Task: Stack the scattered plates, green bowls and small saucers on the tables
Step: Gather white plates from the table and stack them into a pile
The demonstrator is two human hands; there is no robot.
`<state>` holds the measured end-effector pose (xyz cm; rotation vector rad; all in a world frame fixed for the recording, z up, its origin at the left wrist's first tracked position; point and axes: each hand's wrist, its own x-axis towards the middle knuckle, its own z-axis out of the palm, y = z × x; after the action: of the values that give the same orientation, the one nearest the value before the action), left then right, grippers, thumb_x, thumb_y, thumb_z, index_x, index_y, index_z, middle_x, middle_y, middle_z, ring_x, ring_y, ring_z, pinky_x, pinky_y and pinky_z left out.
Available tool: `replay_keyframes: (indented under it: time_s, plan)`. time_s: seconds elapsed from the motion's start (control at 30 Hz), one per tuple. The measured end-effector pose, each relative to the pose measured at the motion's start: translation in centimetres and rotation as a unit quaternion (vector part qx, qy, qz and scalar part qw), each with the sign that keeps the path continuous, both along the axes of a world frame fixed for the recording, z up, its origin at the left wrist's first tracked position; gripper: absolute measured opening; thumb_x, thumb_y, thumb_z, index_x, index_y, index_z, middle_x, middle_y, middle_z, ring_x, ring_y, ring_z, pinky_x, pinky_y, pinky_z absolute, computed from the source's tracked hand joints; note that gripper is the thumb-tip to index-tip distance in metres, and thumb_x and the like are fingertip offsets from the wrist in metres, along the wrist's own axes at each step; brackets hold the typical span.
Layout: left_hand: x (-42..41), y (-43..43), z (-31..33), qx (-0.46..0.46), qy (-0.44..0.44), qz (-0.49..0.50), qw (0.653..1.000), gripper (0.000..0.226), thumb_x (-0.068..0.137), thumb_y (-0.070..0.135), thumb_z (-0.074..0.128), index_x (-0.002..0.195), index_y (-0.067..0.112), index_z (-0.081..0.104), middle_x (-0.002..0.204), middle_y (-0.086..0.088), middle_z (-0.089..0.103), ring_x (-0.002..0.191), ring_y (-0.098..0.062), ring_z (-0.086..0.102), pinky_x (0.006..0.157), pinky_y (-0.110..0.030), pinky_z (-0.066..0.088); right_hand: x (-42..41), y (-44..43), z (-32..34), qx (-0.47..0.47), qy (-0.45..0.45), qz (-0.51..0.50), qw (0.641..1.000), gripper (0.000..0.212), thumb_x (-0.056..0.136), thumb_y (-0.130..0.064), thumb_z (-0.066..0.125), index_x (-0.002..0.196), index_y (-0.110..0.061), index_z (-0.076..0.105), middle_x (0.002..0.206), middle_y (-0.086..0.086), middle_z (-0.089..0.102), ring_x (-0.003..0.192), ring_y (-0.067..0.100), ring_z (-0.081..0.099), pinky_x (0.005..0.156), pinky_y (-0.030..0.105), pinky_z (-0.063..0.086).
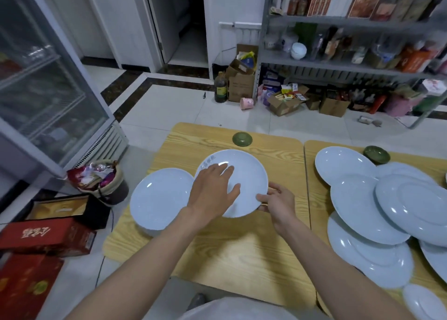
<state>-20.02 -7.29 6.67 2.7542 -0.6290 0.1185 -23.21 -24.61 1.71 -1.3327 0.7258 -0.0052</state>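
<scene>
A pale blue plate sits in the middle of the left wooden table. My left hand lies flat on it with straight fingers. My right hand pinches its near right rim. Just left of it, a stack of pale blue plates stands at the table's left edge. A small green saucer lies upside down near the far edge. On the right table, several pale blue plates overlap in a loose heap, with a green bowl behind them.
A glass-door fridge stands at the left. A full waste bin and red boxes crowd the floor beside the left table. Metal shelves with goods and cardboard boxes line the far right wall.
</scene>
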Motion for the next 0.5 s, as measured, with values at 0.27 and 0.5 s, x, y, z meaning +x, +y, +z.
replay_keyframes:
  time_s: [0.27,0.5]
  plan:
    - [1.3,9.1,0.7,0.027,0.047,0.021,0.998,0.053,0.099,0.046,0.044,0.145,0.021,0.044,0.151,0.001,0.043,0.137,-0.018,0.04,0.107,-0.032,0.033,2.7,11.8,-0.2,0.041,0.027,0.048,0.998,0.038,0.083,0.014,0.063,0.114,-0.006,0.055,0.095,0.011,0.073,0.076,0.023,0.07,0.056,0.031,0.057]
    - [2.4,14.3,-0.8,0.029,0.065,0.018,0.997,0.055,0.099,0.046,0.043,0.147,0.019,0.042,0.153,-0.001,0.04,0.139,-0.019,0.037,0.11,-0.031,0.03,3.4,16.7,-1.9,0.01,0.059,0.037,0.997,0.04,0.081,0.015,0.064,0.114,-0.007,0.056,0.092,0.013,0.072,0.075,0.028,0.069,0.065,0.04,0.059]
